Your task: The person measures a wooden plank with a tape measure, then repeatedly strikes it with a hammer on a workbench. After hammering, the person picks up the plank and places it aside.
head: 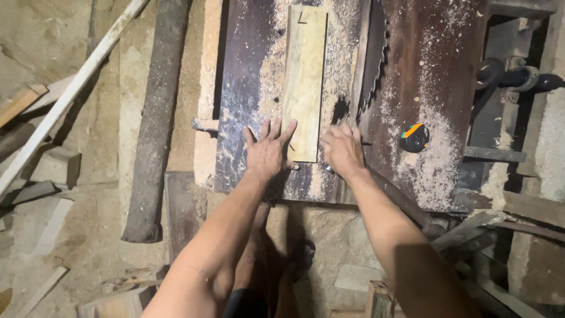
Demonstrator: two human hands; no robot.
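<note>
Sawdust coats our saw table [247, 88]; the pale board [304, 82] lies flat beside the circular blade [372, 59]. Our left hand [268, 153] presses it, fingers spread; our right hand [342, 150] seems loosely curled beside it.

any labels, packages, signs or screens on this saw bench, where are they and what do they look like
No packages, signs or screens.
Pencil mark: a small dark hand-drawn mark at the far end of the pale wooden board that the left hand presses.
Tape measure: small, round, black with orange and teal trim, lying in sawdust right of the saw blade.
</note>
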